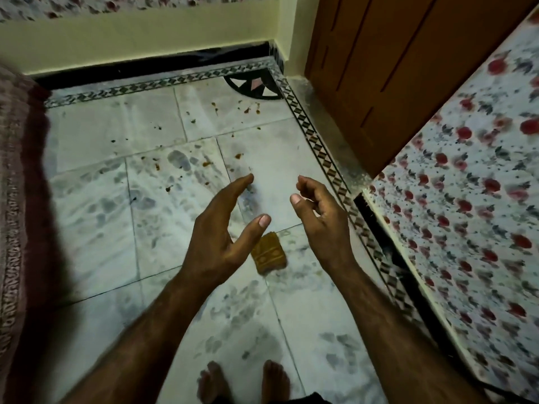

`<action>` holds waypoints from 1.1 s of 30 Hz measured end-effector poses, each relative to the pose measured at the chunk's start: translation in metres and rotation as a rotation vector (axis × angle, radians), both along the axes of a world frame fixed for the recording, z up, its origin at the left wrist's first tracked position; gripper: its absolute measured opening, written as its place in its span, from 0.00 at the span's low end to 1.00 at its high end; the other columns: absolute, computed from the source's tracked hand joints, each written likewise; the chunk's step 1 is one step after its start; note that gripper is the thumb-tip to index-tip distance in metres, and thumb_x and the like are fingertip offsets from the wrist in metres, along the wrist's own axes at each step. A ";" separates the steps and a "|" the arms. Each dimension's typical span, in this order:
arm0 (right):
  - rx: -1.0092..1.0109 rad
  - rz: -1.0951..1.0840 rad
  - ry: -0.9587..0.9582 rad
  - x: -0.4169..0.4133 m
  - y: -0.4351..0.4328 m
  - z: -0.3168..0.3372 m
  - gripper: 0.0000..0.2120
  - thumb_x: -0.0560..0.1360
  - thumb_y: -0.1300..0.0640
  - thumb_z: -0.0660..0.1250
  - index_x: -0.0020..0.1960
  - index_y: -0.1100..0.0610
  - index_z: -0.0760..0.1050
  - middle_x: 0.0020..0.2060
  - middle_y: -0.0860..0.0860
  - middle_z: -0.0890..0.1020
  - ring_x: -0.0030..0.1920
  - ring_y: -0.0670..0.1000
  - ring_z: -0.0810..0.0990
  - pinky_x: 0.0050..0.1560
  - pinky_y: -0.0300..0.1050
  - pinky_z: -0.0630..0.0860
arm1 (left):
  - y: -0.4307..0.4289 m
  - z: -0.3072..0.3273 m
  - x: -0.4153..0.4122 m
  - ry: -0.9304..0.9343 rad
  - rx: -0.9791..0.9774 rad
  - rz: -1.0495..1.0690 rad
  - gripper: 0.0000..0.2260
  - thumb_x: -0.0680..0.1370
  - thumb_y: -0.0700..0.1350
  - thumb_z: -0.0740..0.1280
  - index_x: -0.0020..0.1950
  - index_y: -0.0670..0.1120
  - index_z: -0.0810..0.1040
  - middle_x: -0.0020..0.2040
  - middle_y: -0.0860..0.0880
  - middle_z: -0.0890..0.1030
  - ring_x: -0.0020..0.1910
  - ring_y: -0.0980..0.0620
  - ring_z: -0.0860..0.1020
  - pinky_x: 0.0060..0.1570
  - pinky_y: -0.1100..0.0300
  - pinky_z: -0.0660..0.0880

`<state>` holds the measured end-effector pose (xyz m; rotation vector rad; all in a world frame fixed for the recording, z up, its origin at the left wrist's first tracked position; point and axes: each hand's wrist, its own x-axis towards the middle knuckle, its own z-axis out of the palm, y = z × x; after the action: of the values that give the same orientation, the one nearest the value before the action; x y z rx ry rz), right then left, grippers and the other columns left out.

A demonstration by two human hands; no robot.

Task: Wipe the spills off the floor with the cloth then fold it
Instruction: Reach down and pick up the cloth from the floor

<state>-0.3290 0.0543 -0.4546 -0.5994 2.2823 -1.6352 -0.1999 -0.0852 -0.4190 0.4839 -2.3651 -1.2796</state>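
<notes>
A small yellow-brown patterned cloth (269,253) lies folded on the marble floor (96,228), partly hidden behind my left thumb. My left hand (223,228) hovers above it, fingers straight and apart, holding nothing. My right hand (319,217) is raised beside it, fingers loosely curled and empty. Brown spills (206,163) dot the floor beyond my hands, with more spots (248,107) near the far corner.
A wooden door (393,68) stands at the back right. A flowered bedsheet (466,205) covers a bed along the right. A dark reddish fabric (20,199) borders the left. My bare feet (245,380) stand at the bottom. A wall (145,39) closes the far side.
</notes>
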 end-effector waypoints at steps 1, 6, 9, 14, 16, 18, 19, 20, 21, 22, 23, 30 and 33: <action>0.002 0.002 0.001 -0.003 -0.005 -0.024 0.23 0.77 0.45 0.64 0.71 0.51 0.74 0.65 0.45 0.79 0.65 0.41 0.76 0.66 0.43 0.74 | -0.003 -0.023 -0.003 -0.003 -0.003 -0.003 0.29 0.77 0.61 0.63 0.75 0.52 0.68 0.72 0.61 0.70 0.71 0.67 0.67 0.67 0.73 0.63; 0.023 0.018 0.006 -0.016 -0.020 -0.128 0.23 0.77 0.44 0.65 0.71 0.50 0.74 0.65 0.44 0.79 0.65 0.39 0.76 0.66 0.41 0.74 | -0.020 -0.126 -0.022 0.014 0.031 0.014 0.28 0.77 0.60 0.64 0.75 0.53 0.68 0.73 0.58 0.71 0.72 0.65 0.67 0.67 0.72 0.63; 0.045 0.022 0.013 -0.031 -0.029 -0.191 0.23 0.77 0.43 0.65 0.70 0.48 0.74 0.65 0.44 0.79 0.65 0.41 0.76 0.65 0.40 0.74 | -0.035 -0.190 -0.040 0.038 0.059 0.053 0.28 0.77 0.60 0.64 0.75 0.52 0.69 0.73 0.57 0.72 0.73 0.63 0.67 0.68 0.71 0.63; 0.043 0.010 0.014 -0.061 -0.044 -0.279 0.23 0.77 0.43 0.65 0.70 0.46 0.74 0.65 0.41 0.79 0.65 0.40 0.77 0.64 0.38 0.74 | -0.053 -0.281 -0.069 0.067 0.104 0.104 0.29 0.76 0.62 0.63 0.75 0.53 0.68 0.73 0.58 0.71 0.73 0.63 0.66 0.67 0.67 0.67; 0.025 0.004 0.020 -0.071 -0.050 -0.305 0.23 0.77 0.43 0.65 0.70 0.46 0.74 0.65 0.41 0.79 0.64 0.39 0.76 0.63 0.37 0.73 | -0.057 -0.308 -0.078 0.092 0.117 0.122 0.29 0.76 0.62 0.63 0.75 0.54 0.68 0.73 0.59 0.71 0.73 0.65 0.66 0.64 0.66 0.66; 0.006 0.009 0.022 -0.078 -0.055 -0.325 0.22 0.77 0.43 0.65 0.70 0.45 0.74 0.65 0.40 0.79 0.65 0.40 0.76 0.62 0.36 0.73 | -0.061 -0.328 -0.085 0.116 0.108 0.120 0.29 0.76 0.61 0.63 0.75 0.54 0.68 0.74 0.59 0.70 0.73 0.63 0.66 0.65 0.63 0.66; -0.004 0.015 0.030 -0.081 -0.058 -0.336 0.22 0.77 0.43 0.65 0.70 0.45 0.74 0.66 0.40 0.79 0.65 0.40 0.76 0.62 0.35 0.73 | -0.063 -0.339 -0.088 0.125 0.095 0.113 0.29 0.76 0.61 0.63 0.75 0.53 0.68 0.74 0.58 0.71 0.73 0.63 0.66 0.66 0.62 0.66; -0.012 0.022 0.040 -0.082 -0.059 -0.346 0.22 0.77 0.43 0.65 0.70 0.44 0.74 0.65 0.40 0.79 0.65 0.40 0.76 0.62 0.34 0.73 | -0.063 -0.349 -0.090 0.131 0.080 0.108 0.29 0.76 0.61 0.63 0.75 0.53 0.68 0.74 0.58 0.71 0.73 0.63 0.66 0.66 0.62 0.66; -0.019 0.027 0.046 -0.085 -0.061 -0.354 0.22 0.77 0.43 0.65 0.70 0.44 0.74 0.65 0.40 0.79 0.65 0.40 0.76 0.62 0.34 0.73 | -0.065 -0.358 -0.094 0.133 0.067 0.105 0.29 0.76 0.61 0.63 0.75 0.53 0.68 0.74 0.58 0.71 0.73 0.63 0.66 0.66 0.63 0.67; -0.026 0.031 0.047 -0.087 -0.062 -0.362 0.22 0.77 0.43 0.65 0.70 0.44 0.74 0.65 0.40 0.79 0.65 0.40 0.76 0.61 0.34 0.73 | -0.066 -0.366 -0.096 0.130 0.059 0.107 0.29 0.76 0.61 0.63 0.75 0.53 0.68 0.74 0.57 0.71 0.73 0.63 0.66 0.66 0.64 0.67; -0.035 0.033 0.046 -0.088 -0.064 -0.368 0.22 0.77 0.42 0.64 0.70 0.44 0.74 0.66 0.40 0.79 0.65 0.40 0.76 0.61 0.33 0.73 | -0.066 -0.372 -0.098 0.129 0.052 0.105 0.29 0.76 0.61 0.63 0.75 0.53 0.68 0.74 0.57 0.71 0.73 0.63 0.66 0.67 0.65 0.68; 0.014 0.068 0.029 -0.081 -0.066 -0.423 0.26 0.75 0.37 0.63 0.71 0.43 0.72 0.67 0.39 0.77 0.66 0.39 0.75 0.63 0.35 0.72 | -0.064 -0.419 -0.094 0.075 -0.092 0.051 0.31 0.77 0.60 0.65 0.77 0.50 0.64 0.76 0.56 0.68 0.75 0.60 0.63 0.71 0.67 0.62; 0.104 0.096 0.006 -0.070 -0.062 -0.451 0.25 0.77 0.41 0.63 0.72 0.44 0.70 0.68 0.40 0.76 0.68 0.39 0.73 0.67 0.38 0.71 | -0.067 -0.457 -0.085 -0.057 -0.237 0.013 0.34 0.77 0.60 0.65 0.80 0.51 0.59 0.80 0.56 0.59 0.79 0.59 0.54 0.75 0.62 0.56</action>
<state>-0.3994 -0.0078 -0.9054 -0.6786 2.2893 -1.4627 -0.2846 -0.1525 -0.8758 0.4653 -2.5141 -0.9743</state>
